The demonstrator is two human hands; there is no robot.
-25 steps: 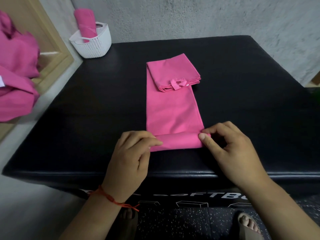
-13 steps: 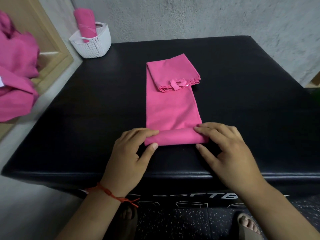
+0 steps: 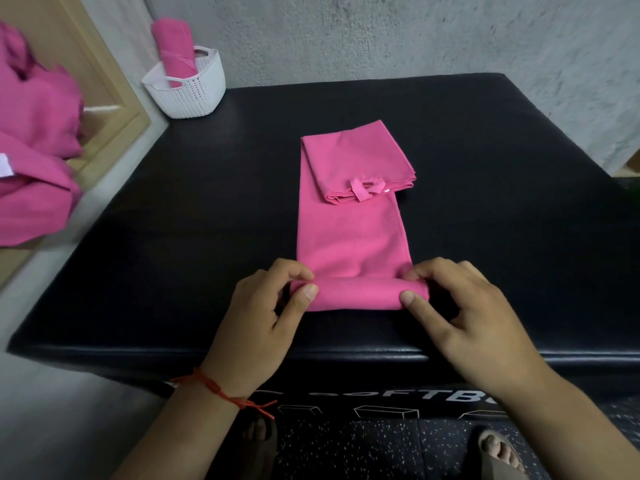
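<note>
A long pink cloth (image 3: 351, 233) lies lengthwise on the black padded table (image 3: 173, 237). Its far end is folded back on itself, with a small pink loop (image 3: 366, 187) at the fold's edge. Its near end is rolled into a tight tube (image 3: 360, 294). My left hand (image 3: 256, 323) pinches the left end of the roll between thumb and curled fingers. My right hand (image 3: 460, 313) pinches the right end the same way.
A white plastic basket (image 3: 187, 88) at the table's far left corner holds a rolled pink cloth (image 3: 175, 50). More pink cloths (image 3: 34, 143) are heaped on a wooden ledge at the left. A grey wall runs behind the table. My feet show below its near edge.
The roll has grown thicker and moved a little away from me along the cloth. Both hands went from pressing with flatter fingers to pinching its ends again.
</note>
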